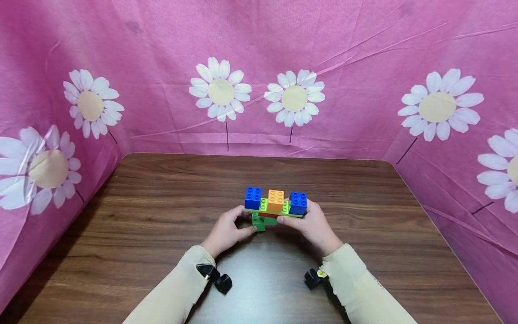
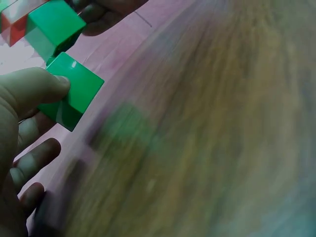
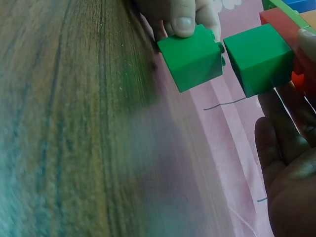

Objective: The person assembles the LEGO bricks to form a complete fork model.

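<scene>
In the head view, my left hand [image 1: 228,230] pinches a loose green toy building block [image 1: 258,222] between thumb and fingers. My right hand [image 1: 317,228] grips the right end of a block assembly held above the table. Its lime-green strip [image 1: 264,205] carries a blue block [image 1: 253,198] at the left, an orange block [image 1: 276,200] in the middle and another blue block [image 1: 298,203] at the right. Under the strip are red pieces [image 3: 281,34] and a second green block [image 3: 259,59]. The loose block's studs face this second one across a narrow gap in the right wrist view.
Both hands are over a brown wood-grain table [image 1: 162,189]. Pink cloth [image 1: 259,36] with white daisies encloses its back and sides. Each beige sleeve bears a black wrist camera, the left one [image 1: 216,279] and the right one [image 1: 314,278].
</scene>
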{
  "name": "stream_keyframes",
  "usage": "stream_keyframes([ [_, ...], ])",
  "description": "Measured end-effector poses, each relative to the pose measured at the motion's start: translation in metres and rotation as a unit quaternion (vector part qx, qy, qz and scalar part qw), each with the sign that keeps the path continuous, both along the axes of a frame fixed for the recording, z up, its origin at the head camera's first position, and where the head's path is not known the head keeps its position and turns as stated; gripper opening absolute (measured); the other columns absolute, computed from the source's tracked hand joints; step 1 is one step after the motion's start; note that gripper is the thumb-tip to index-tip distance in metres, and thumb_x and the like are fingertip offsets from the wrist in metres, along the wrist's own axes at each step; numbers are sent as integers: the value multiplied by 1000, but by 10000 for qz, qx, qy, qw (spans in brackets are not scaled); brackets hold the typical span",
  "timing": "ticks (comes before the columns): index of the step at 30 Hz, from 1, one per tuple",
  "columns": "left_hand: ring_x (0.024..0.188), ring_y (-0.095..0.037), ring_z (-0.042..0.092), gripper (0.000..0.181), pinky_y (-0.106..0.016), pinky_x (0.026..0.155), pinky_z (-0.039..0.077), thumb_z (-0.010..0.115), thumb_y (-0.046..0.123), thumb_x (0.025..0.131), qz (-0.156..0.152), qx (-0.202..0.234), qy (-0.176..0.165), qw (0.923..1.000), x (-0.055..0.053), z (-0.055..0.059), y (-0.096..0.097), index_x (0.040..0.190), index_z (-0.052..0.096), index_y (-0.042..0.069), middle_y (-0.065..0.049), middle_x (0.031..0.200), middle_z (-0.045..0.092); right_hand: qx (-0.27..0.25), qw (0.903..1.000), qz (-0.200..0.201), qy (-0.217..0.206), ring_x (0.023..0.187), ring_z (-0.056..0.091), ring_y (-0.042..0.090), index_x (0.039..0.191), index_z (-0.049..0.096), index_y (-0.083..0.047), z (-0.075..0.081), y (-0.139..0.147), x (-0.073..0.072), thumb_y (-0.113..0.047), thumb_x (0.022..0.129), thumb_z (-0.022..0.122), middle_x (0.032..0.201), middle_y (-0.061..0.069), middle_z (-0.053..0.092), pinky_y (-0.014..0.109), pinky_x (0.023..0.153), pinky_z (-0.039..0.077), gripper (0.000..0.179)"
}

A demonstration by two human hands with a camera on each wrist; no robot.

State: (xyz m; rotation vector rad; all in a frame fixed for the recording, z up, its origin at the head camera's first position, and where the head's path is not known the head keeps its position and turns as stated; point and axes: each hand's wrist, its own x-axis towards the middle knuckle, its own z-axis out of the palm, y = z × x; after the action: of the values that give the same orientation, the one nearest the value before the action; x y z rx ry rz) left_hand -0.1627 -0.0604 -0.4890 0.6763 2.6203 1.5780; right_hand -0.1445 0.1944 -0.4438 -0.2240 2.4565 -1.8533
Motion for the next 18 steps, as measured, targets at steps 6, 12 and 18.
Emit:
stream_keyframes([
  [6, 106, -17, 64, 37, -44, 98, 47, 83, 14, 82, -177, -111, 90, 9997, 0, -1, 3, 115, 68, 16, 5, 104, 73, 2, 10000, 56, -9, 97, 67, 21, 120, 61, -3, 0, -1, 1, -20, 80, 86, 109, 11, 72, 31, 86, 54, 50],
  [12, 106, -18, 64, 41, -44, 97, 48, 85, 18, 80, -123, -408, 319, 9986, 1, -1, 4, 118, 69, 17, 6, 107, 73, -34, 10000, 88, 8, 95, 67, 20, 120, 62, -2, -3, -4, 1, -18, 79, 87, 107, 11, 73, 30, 84, 54, 51],
  [18, 109, -24, 62, 45, -49, 101, 42, 85, 22, 80, -69, -698, 343, 9970, 2, 0, 5, 121, 70, 17, 1, 117, 72, -72, 9999, 127, 57, 93, 67, 19, 119, 64, -2, -6, -7, 0, -14, 77, 88, 104, 11, 73, 30, 81, 55, 49],
])
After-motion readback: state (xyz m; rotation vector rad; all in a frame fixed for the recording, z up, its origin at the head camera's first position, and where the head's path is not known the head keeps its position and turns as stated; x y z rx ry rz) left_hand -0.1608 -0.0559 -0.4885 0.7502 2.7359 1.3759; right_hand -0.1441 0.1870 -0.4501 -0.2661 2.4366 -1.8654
